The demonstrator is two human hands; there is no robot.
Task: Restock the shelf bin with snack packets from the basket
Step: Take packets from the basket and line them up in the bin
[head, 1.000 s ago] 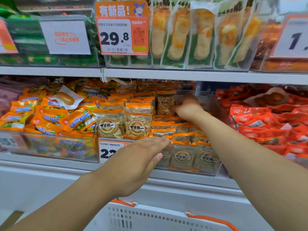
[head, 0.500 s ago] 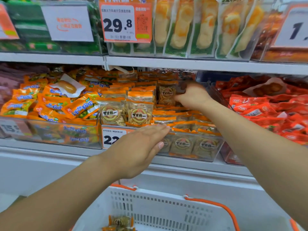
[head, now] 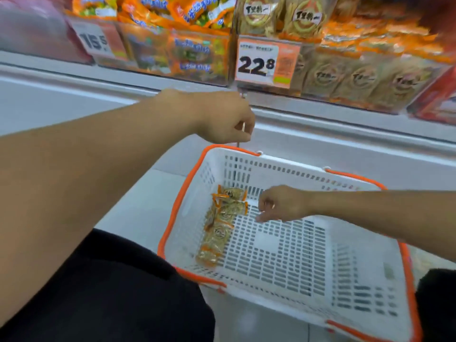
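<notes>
You see a few snack packets (head: 220, 227) — clear with orange ends — lying in a row at the left of the white basket (head: 365, 299). The shelf bin (head: 345, 77) above is full of the same packets.

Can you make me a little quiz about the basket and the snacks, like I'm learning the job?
1. True or false: the white basket holds no snack packets.
2. Which hand reaches into the basket beside the packets? A) left hand B) right hand
3. Fill in: the price tag on the shelf bin above the basket reads ____.

Key: 1 false, a few packets lie along its left side. 2 B, with nothing in its grip yet. 3 22.8.
</notes>
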